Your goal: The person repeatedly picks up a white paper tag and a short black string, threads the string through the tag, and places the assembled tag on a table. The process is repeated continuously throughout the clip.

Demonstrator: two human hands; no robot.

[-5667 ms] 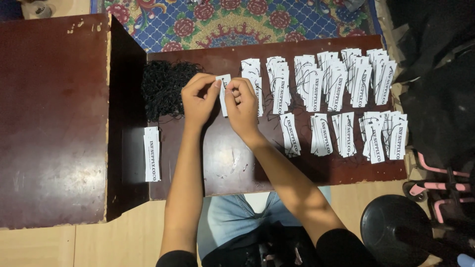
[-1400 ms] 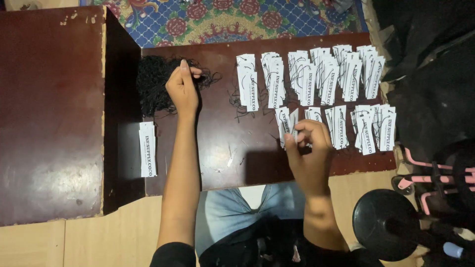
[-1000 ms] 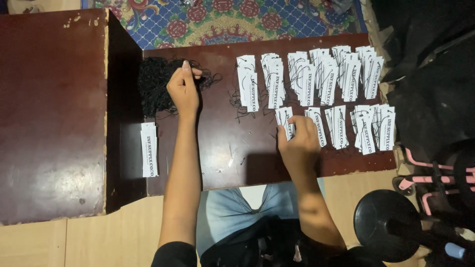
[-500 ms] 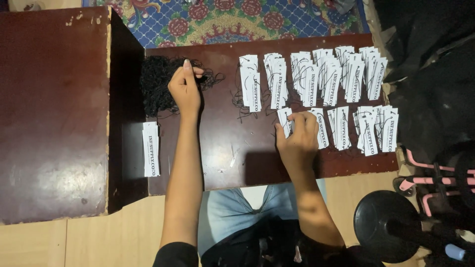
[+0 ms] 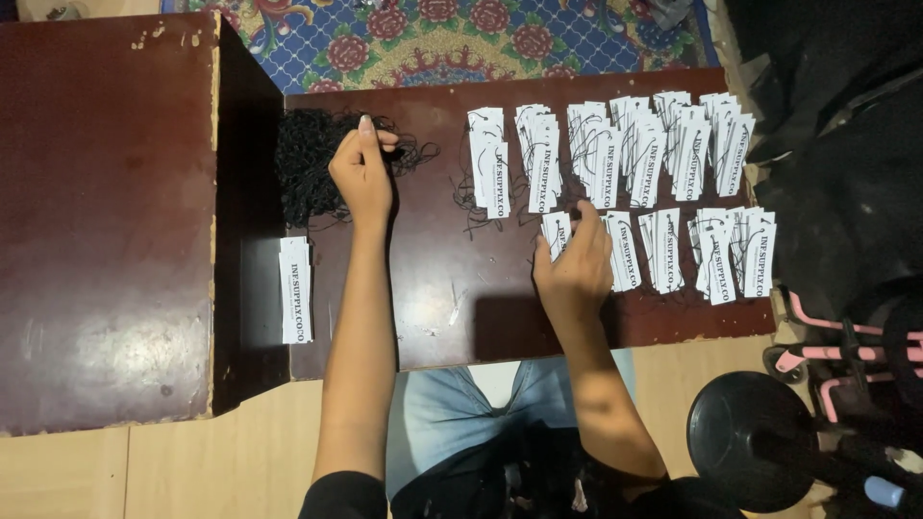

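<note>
Tags (image 5: 630, 183) with black loops through them cover the right half of the low table (image 5: 433, 317), laid in two rows: a fuller far row and a shorter near row, which looks like the finished share. The right hand (image 5: 575, 267) rests on the left end of the near row, fingers together and pressing a strung tag flat. The left hand (image 5: 362, 171) sits over the tangle of black strings (image 5: 308, 168) at the table's far left corner, thumb and forefinger pinching a strand. A small stack of bare tags (image 5: 295, 288) lies at the left edge, so only a few seem left to string.
</note>
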